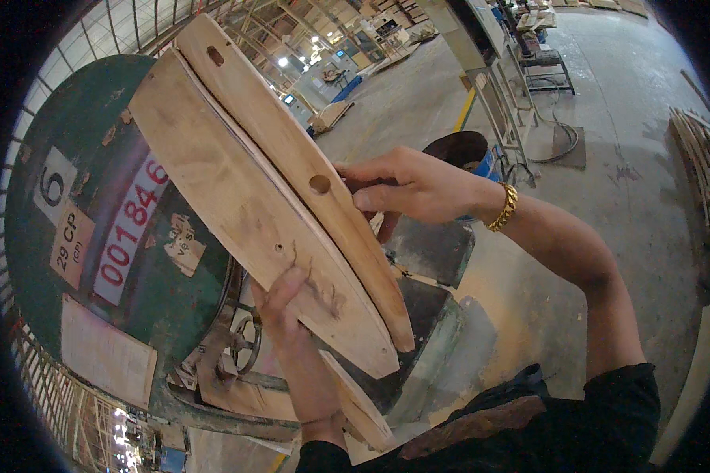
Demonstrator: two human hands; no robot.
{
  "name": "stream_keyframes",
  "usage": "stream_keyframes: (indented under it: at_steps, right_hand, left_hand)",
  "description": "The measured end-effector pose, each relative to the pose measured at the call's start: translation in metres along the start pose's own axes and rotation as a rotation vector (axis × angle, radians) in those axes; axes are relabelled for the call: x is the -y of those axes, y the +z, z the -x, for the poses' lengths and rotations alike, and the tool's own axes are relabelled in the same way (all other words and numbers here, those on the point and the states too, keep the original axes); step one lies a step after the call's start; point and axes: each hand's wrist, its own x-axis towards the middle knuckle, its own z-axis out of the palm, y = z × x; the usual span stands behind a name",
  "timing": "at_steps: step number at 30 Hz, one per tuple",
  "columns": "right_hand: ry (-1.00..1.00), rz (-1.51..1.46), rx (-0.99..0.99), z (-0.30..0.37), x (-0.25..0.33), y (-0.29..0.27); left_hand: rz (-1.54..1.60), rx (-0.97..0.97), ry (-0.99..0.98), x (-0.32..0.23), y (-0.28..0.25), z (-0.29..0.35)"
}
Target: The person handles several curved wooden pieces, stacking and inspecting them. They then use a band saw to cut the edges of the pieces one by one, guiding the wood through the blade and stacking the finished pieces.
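A broad, curved wooden board (pixel 237 189) is held up at a slant in front of me. Along its right edge runs a narrower curved wooden piece (pixel 343 225), with a round hole near its middle and a slot at its upper end. A thin dark gap shows between the two. My left hand (pixel 284 307) grips the lower left edge of the broad board, thumb on its face and fingers hidden beneath. On the other side, my right hand (pixel 398 189) pinches the outer edge of the narrower piece, close to the round hole.
A large green machine with a round cover (pixel 79 150) stands at the left, with a handwheel (pixel 250 344) below. Another wooden piece (pixel 355 402) lies under my left forearm. Beyond my right hand are a dark-mouthed blue bucket (pixel 485 167) and a metal stand (pixel 501 102).
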Motion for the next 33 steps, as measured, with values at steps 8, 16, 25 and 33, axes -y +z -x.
stream_keyframes:
  at_steps: [8, 16, 25, 33]
  right_hand:
    - [0.055, 0.035, -0.010, 0.001, -0.006, 0.004]
    - [0.084, 0.099, 0.040, 0.009, -0.020, 0.008]
    - [-0.046, 0.181, 0.068, 0.024, -0.057, 0.013]
    - [-0.107, 0.263, 0.096, 0.033, -0.064, 0.023]
  left_hand:
    - [-0.131, -0.028, -0.111, 0.008, -0.027, -0.007]
    - [0.044, 0.027, 0.060, 0.012, 0.000, 0.027]
    - [-0.058, -0.010, 0.033, 0.040, -0.023, 0.045]
    - [-0.062, 0.042, 0.034, 0.061, -0.043, 0.056]
